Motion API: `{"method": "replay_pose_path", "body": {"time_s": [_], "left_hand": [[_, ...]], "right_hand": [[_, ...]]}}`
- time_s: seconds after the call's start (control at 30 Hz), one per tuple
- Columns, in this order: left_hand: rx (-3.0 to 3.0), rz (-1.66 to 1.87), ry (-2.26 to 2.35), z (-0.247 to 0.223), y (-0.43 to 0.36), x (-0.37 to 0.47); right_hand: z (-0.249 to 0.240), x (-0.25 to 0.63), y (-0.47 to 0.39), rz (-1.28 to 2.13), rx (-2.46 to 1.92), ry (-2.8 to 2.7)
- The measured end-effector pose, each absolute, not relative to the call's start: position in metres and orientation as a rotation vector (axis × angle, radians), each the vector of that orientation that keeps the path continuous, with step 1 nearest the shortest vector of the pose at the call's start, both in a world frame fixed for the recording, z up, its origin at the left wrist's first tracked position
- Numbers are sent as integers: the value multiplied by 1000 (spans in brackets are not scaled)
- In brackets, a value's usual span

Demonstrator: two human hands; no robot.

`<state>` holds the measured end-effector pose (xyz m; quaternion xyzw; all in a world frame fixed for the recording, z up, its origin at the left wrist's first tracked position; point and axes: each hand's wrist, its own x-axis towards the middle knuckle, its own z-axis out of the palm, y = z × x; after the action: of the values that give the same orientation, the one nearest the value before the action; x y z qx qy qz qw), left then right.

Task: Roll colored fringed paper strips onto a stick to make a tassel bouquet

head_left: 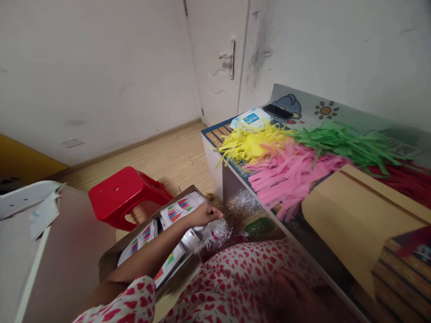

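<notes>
My left hand (205, 214) reaches over an open cardboard box (107, 258), its fingers pinched at the top of a bunch of silvery tinsel strands (217, 235). Inside the box lie white packs (182, 211) printed with rows of coloured pennants. Low in the view, a dim and smeared shape in front of the heart-print clothing looks like my right hand (291, 287); its fingers do not show clearly. More silvery strands (247, 202) and a dark green bundle (259, 227) lie beside the desk, near my lap.
Yellow (252, 143), pink (286, 177) and green (350, 143) fabric strips cover the desk at right. Behind them are a wipes pack (251, 118) and a phone (278, 111). A brown paper folder (357, 224) overhangs the near edge. A red stool (124, 195) stands beyond the box.
</notes>
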<state>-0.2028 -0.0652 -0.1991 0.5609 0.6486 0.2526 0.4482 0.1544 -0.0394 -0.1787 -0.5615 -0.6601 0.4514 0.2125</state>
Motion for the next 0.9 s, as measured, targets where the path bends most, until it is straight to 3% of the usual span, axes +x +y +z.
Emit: {"method": "replay_pose_path", "body": {"time_s": [0.2, 0.4, 0.7, 0.9], "left_hand": [[1617, 739, 1392, -109, -54, -167], [1667, 824, 1394, -75, -56, -160], [1386, 981, 1798, -98, -59, -183], [1378, 778, 1833, -108, -44, -186]], "right_hand": [[-187, 59, -13, 1518, -1040, -1944], [-194, 12, -12, 1564, -993, -1919], [-151, 122, -14, 1750, -1217, -1687], [-124, 212, -20, 1537, -1310, -1401]]}}
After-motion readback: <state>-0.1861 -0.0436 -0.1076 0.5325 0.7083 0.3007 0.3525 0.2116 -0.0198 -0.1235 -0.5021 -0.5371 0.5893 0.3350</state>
